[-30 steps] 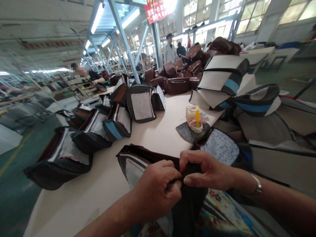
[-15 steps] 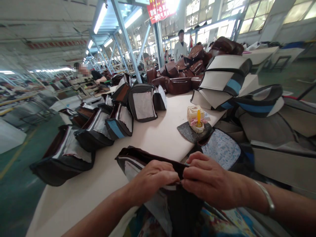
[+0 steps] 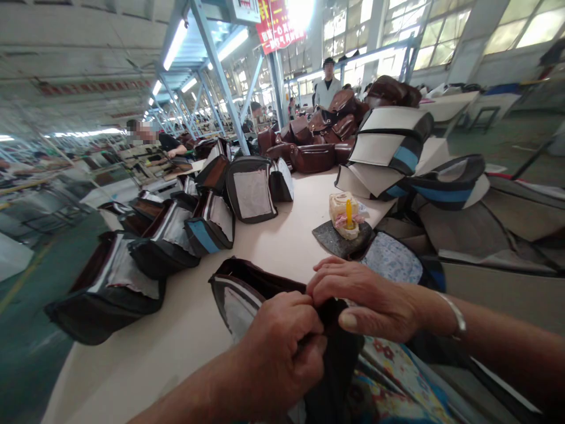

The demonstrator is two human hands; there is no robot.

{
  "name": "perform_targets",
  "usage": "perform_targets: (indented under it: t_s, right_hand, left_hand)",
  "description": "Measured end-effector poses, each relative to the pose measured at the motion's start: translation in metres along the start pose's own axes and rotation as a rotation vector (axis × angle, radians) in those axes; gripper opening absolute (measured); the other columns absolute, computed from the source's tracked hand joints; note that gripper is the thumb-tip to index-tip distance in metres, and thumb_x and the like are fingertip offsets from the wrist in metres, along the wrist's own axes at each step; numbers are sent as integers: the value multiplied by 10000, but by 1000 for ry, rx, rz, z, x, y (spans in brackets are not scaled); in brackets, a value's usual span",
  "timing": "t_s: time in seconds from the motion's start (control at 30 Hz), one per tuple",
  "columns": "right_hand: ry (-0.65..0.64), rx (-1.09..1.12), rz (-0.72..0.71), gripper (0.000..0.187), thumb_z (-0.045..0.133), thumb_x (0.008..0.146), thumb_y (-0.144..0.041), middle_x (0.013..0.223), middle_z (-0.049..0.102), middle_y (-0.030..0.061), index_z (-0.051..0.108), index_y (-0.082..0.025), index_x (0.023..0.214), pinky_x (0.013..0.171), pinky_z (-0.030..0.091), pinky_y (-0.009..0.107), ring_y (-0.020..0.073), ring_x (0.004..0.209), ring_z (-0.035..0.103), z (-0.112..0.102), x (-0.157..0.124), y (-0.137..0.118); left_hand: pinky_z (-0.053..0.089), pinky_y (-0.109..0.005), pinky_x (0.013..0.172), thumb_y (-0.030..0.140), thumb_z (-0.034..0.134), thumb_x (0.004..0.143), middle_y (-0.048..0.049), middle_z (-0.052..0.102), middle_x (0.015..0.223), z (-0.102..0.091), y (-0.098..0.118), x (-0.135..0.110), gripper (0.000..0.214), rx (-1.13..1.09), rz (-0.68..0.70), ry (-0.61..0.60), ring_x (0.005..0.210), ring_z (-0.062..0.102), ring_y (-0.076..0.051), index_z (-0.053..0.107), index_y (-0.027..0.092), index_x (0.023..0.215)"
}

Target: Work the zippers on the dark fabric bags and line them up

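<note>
Gripping the top edge of a black bag (image 3: 339, 377) with both hands, the person holds the forearms angled in from the lower corners of the view. The left hand (image 3: 282, 347) curls around the fabric with its knuckles up, while the right hand (image 3: 366, 297) comes in from the right, its fingers bent over the same edge and its thumb lying below, with a metal bangle (image 3: 452, 315) on the wrist. The two hands touch at the edge. The bag's silver lining (image 3: 233, 312) shows at the edge of the white table (image 3: 282, 235), and floral cloth (image 3: 388, 371) lies just beside it. The left fingertips are hidden behind the knuckles, the pinched fold is hard to make out, and the frame cuts off the bag's lower part.
</note>
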State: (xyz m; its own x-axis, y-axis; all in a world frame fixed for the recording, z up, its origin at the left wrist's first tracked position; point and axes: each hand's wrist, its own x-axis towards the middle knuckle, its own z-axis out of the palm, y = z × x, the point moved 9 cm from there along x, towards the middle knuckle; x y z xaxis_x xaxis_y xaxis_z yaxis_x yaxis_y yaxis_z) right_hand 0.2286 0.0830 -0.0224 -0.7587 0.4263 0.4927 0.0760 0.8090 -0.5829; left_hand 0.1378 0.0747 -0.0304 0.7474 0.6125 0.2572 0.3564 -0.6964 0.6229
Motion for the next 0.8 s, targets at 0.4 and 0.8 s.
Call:
perform_targets:
  t_s: [0.4,0.8]
  right_hand:
    - [88,-44,-25,518,824,697,-642,710,540,-25,577,-193,774,659,359,289,142,673,468,1,36,8]
    - [86,417,39,487,816,731,-592,706,572,-17,578,-167,727,655,410,246,130,716,511,40,28,19]
  left_hand:
    - [343,-299,810,15,521,749,12,591,814,-74,-1,-7,165,309,-28,-156,804,526,-141,520,177,719]
    - [426,-259,833,116,661,701,-2,681,920,-46,-2,-23,332,58,-234,-305,841,580,-167,688,198,1022]
